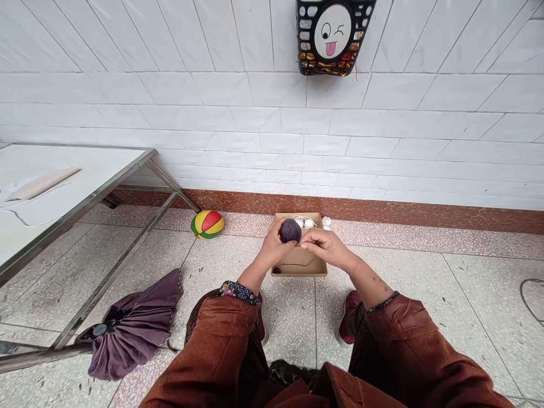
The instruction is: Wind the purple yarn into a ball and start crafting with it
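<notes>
Brown sleeves (212, 347) foremost; box (300, 274) beyond, on floor (395, 294).
Left hand (275, 246): fingers curled round purple ball (290, 232), over box toward far left corner. Right hand (326, 248): fingers pinched together; whether on yarn, cannot tell. White balls (309, 224) by far edge.

One left hand (274, 245) and one right hand (329, 247); one large purple yarn ball (290, 232), one small dark ball (277, 270), three visible white balls (309, 224), one cardboard box (306, 264). Surroundings: one multicoloured ball (207, 224), one purple umbrella (136, 334), one table (97, 161), one black basket (353, 24), two red shoes (349, 318).
</notes>
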The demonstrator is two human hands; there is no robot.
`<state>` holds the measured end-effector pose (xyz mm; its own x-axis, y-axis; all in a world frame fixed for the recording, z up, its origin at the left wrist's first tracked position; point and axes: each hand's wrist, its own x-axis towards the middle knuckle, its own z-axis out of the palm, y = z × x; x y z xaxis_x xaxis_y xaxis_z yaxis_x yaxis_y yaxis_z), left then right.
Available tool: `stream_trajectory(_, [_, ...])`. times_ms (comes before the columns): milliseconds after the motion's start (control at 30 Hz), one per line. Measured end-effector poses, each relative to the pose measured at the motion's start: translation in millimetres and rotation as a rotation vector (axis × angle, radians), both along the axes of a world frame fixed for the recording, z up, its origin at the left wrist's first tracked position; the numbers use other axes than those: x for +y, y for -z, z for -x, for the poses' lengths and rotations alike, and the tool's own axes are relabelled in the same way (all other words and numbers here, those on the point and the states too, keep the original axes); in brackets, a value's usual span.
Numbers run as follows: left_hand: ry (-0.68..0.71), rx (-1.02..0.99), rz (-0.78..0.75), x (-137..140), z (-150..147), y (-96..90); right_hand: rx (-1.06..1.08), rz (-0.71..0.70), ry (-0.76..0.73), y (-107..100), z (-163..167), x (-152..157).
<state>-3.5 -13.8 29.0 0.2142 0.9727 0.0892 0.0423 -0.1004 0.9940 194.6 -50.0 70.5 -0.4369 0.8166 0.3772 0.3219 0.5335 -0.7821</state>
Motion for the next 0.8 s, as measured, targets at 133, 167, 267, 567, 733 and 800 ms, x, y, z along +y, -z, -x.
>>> stream_trajectory(133, [0.257, 0.092, -0.004, -11, -5, -1.0, 0.052, -0.06, 0.16, 3, -6, 13])
stream_trajectory(167, [0.327, 0.068, 0.024, -14, -6, -2.8, 0.062, -0.064, 0.201, 6, -7, 17])
stream_trajectory(267, [0.496, -0.123, 0.16, -23, -8, -10.1, 0.086, -0.025, 0.262, 16, -11, 27])
stream_trajectory(567, [0.277, -0.702, 0.386, -22, -4, -18.0, -0.03, 0.057, 0.297, 47, -3, 32])
stream_trajectory(733, [-0.039, -0.728, 0.363, -7, -3, -16.9, -0.089, 0.057, 0.194, 47, 3, 26])
stream_trajectory(800, [-0.104, -0.635, 0.369, -3, -2, -15.6, -0.064, 0.095, 0.141, 40, 4, 22])
